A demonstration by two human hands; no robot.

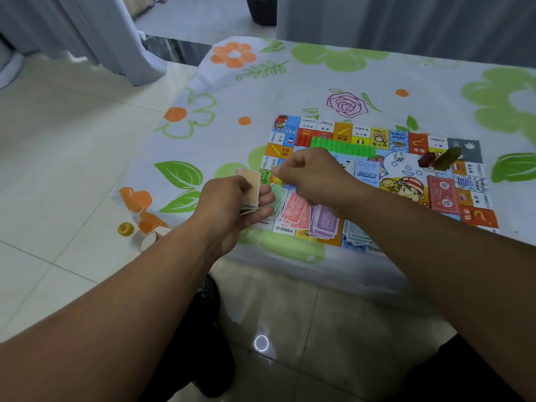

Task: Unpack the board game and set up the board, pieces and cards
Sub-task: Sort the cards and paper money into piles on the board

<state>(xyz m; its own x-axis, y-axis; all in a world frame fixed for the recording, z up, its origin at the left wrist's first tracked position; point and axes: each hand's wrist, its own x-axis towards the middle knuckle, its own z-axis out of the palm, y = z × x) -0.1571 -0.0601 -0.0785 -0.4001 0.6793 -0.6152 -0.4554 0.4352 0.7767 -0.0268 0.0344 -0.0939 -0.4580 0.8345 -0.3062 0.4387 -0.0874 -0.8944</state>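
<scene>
A colourful game board (374, 132) lies flat on the flowered tablecloth (319, 76). My left hand (229, 204) grips a stack of tan play-money notes (251, 187) at the board's near left corner. My right hand (313, 172) hovers just right of it, fingers pinched at the top of that stack; whether it holds a note is unclear. Green (278, 195), red (295, 211), purple (323, 223) and blue-grey (358, 236) note piles lie fanned along the board's near edge. A strip of green plastic houses (342, 145), dice (399, 158), red and olive pieces (438, 161) and a red card deck (443, 194) rest on the board.
The table's near edge runs just below the note piles. On the tiled floor at the left lie a yellow bottle cap (125, 229) and an orange-and-white wrapper (149, 227). A grey radiator-like stand (121, 39) stands at the back left, curtains behind the table.
</scene>
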